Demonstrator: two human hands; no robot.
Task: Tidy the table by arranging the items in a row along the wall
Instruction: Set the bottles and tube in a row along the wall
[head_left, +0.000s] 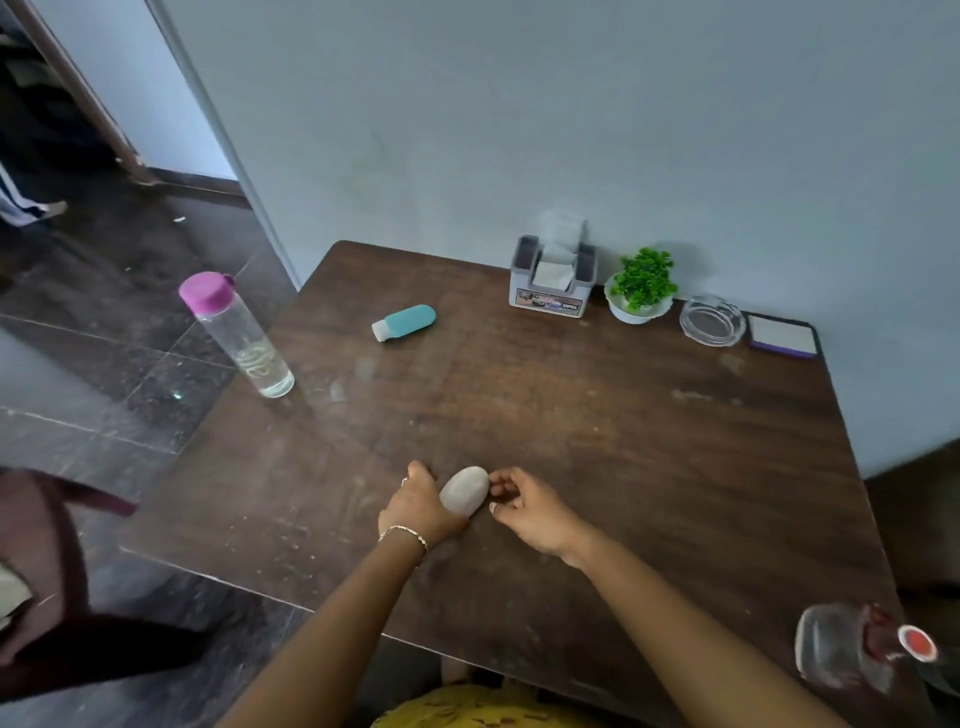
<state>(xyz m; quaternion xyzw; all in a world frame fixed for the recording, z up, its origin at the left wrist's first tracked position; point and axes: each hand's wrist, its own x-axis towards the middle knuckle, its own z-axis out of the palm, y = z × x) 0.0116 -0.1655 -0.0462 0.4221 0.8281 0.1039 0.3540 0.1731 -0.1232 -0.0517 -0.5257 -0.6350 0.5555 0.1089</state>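
Behind left hand (418, 501), pale stone (465, 491) sits partly hidden.

Along the wall (571, 130) at the back of the table (597, 415) a napkin holder (552, 283), potted plant (640, 288), glass dish (711, 319) and flat pad (783, 336) are standing left to right, while a tube (405, 322) is lying left of them, a bottle (236, 335) is standing at the left edge, an oval stone (464, 491) is resting near the front between both hands, and a jar (852, 654) is lying at the front right corner.

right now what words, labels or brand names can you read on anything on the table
"OPEL": on the front label of the tissue holder by the wall; the rest of that label is too blurred to read.
Teal tube, water bottle, purple-edged pad, clear jar: no readable text.
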